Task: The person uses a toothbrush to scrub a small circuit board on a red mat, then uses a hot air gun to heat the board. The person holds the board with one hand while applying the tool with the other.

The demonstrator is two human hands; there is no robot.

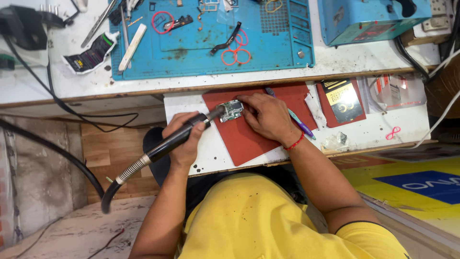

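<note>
My left hand (184,139) grips a black hot-air wand (179,136) with a coiled metal hose, its nozzle pointing at a small circuit board (231,111). The board lies on a dark red mat (239,136) on a white pull-out shelf (373,129). Resting on the mat, my right hand (268,117) has its fingertips against the board's right edge. A purple and teal pen-like tool (299,122) pokes out from beneath that hand.
A blue work mat (211,52) on the upper bench carries red rubber bands, a black strip and small parts. Tweezers, a white stick and a squeezed tube lie at its left. A blue box (364,17) stands at the back right. Dark red card, clear bags right.
</note>
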